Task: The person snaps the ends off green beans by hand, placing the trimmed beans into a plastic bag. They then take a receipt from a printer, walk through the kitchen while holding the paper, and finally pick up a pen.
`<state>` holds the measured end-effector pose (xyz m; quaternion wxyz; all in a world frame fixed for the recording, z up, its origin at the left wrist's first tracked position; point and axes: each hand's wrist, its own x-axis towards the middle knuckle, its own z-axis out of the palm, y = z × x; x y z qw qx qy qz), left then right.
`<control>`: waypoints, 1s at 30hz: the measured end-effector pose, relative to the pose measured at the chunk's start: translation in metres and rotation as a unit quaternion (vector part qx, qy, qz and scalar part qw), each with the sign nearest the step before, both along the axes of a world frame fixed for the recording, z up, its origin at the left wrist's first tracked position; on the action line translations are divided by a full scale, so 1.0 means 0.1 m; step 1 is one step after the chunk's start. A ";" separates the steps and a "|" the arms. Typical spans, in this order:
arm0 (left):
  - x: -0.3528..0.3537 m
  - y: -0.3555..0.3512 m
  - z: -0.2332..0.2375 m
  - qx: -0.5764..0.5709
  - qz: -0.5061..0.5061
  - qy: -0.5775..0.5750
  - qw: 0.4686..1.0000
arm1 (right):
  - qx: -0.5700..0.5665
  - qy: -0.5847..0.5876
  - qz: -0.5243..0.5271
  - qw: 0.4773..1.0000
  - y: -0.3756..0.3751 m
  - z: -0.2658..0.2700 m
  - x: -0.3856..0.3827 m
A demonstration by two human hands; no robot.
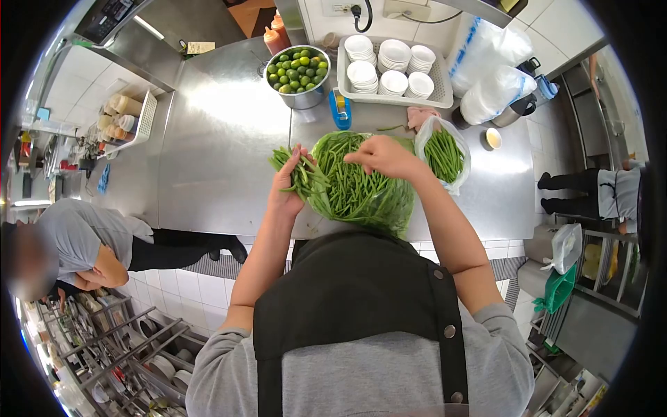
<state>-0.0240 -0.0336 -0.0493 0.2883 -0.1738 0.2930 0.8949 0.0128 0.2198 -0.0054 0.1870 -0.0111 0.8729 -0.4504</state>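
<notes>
A bunch of green beans [306, 178] lies in my left hand [286, 186], whose fingers are wrapped round it at the left side of a large open green plastic bag [396, 208]. Many cut green beans [347, 181] fill that bag. Over its upper right part is my right hand [382, 157], its fingers curled together; what they hold, if anything, is too small to make out. Longer green beans [443, 154] stand in a clear plastic bag [461, 182] to the right of my right forearm.
Behind the bags are a metal pot of limes [299, 96], a blue tape dispenser [340, 111] and a white basket [389, 99] of stacked small dishes. A small cup [492, 139] stands right. One person [97, 243] is at left, another [611, 193] at far right.
</notes>
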 end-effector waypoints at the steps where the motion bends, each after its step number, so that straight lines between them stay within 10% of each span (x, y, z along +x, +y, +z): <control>1: -0.01 -0.01 0.00 0.008 0.001 0.002 1.000 | 0.052 0.031 0.026 0.998 -0.07 -0.15 -0.06; 6: -0.03 -0.07 -0.10 0.020 -0.005 -0.013 1.000 | 0.136 0.230 -0.009 0.964 -0.33 -1.08 -0.43; 14: 0.47 -0.06 -0.29 -0.045 -0.212 -0.017 0.976 | 0.253 0.205 0.031 0.945 -0.35 -1.14 -0.46; 20: 0.69 0.11 0.04 -0.119 -0.284 0.057 0.950 | 0.078 0.280 0.017 0.957 -0.02 -0.70 -0.24; 26: 0.25 0.21 0.15 -0.124 -0.127 0.057 0.982 | 0.030 0.128 -0.091 0.987 0.23 -0.16 0.33; 30: 0.16 0.33 0.26 -0.176 -0.133 0.093 0.971 | -0.224 0.012 -0.176 0.958 0.18 -0.22 0.59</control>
